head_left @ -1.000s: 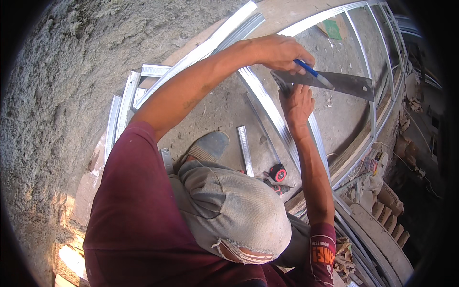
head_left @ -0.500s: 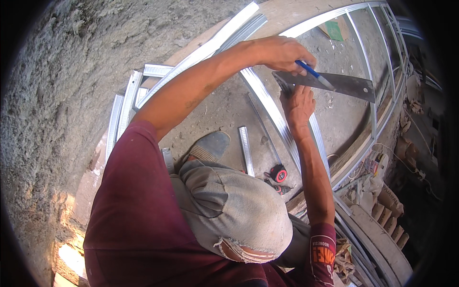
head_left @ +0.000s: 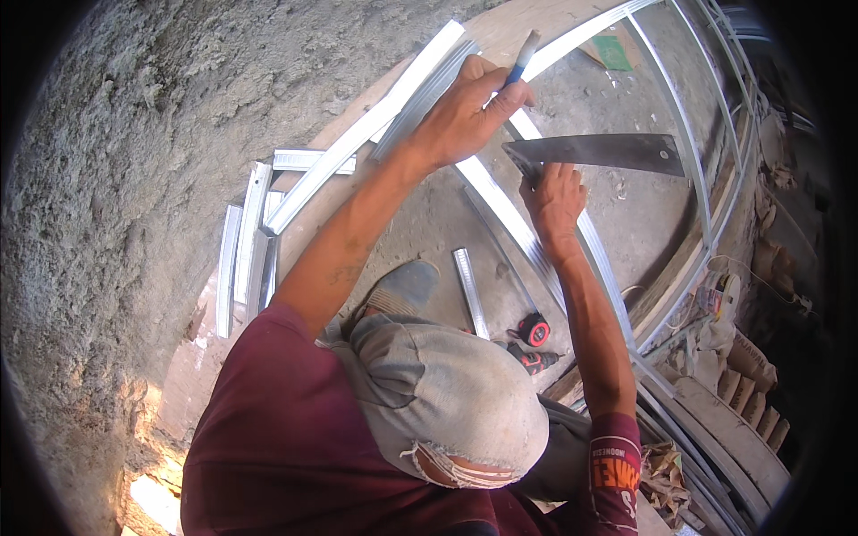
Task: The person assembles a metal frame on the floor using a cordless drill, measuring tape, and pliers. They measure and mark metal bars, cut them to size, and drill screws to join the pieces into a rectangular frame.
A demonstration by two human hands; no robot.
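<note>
My left hand (head_left: 474, 107) is closed around a blue marker (head_left: 520, 61), its pale end pointing up and away from the work. Lower and to the right, my right hand (head_left: 554, 201) grips the dark handle of a try square. The flat grey blade of the try square (head_left: 608, 154) stretches out to the right, with a small hole near its far end. Beneath and beside the right hand run shiny metal channels (head_left: 514, 210); whether the square touches one of them I cannot tell.
Near my knee lie a red-and-black tape measure (head_left: 534, 330), a red-and-black drill (head_left: 536, 360) and a short metal channel (head_left: 469, 290). More cut channels (head_left: 366, 129) rest by the rough wall (head_left: 134, 179). A metal frame (head_left: 688, 125) spans the right side, with debris beyond it.
My left hand has moved left and back, away from the square's blade, and the marker now points upward. My right hand and the try square have barely shifted; the blade has swung slightly upward.
</note>
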